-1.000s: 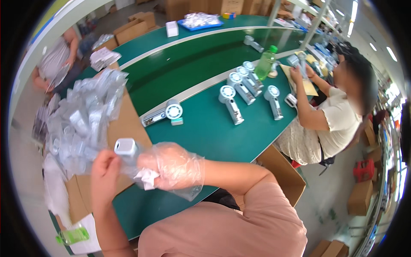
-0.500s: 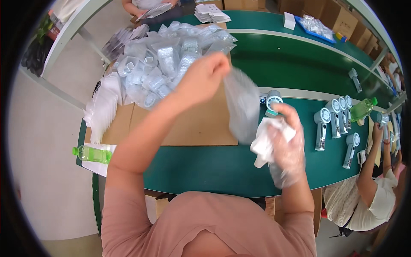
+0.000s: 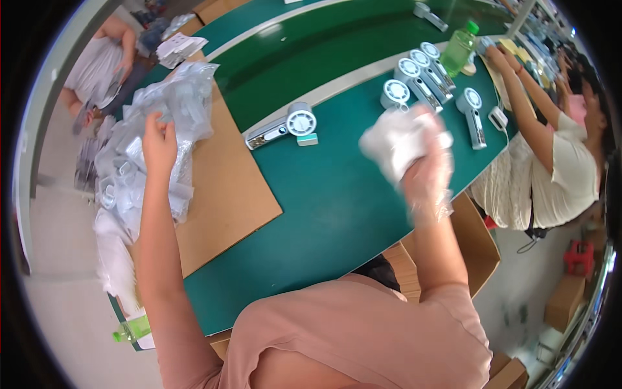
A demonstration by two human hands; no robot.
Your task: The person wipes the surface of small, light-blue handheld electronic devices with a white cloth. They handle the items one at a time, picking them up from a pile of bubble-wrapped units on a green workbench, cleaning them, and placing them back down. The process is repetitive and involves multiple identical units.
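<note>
My left hand point(image 3: 160, 146) is bare and over the pile of clear plastic bags point(image 3: 184, 97), its thumb and index finger a little apart. Nothing clearly shows between them. My right hand point(image 3: 431, 165), in a clear plastic glove, grips a crumpled white cloth point(image 3: 402, 142), smeared by motion. Just past this cloth a light-blue handheld fan point(image 3: 394, 94) lies on the green table. Another handheld fan point(image 3: 300, 121) lies between my hands, beside a small teal-and-white block point(image 3: 308, 139).
Under the bags lies a cardboard sheet point(image 3: 220, 194). More fans point(image 3: 424, 68) are lined up at the right near a green bottle point(image 3: 459, 48); a single fan point(image 3: 473, 117) lies closer to the edge. A co-worker's arms point(image 3: 531, 97) reach in at right. An open carton point(image 3: 476, 246) stands below the table edge.
The view has swung to the right. My left hand has gone from holding up a clear bag to the bag pile and the bag is no longer in it. My right hand still holds the cloth.
</note>
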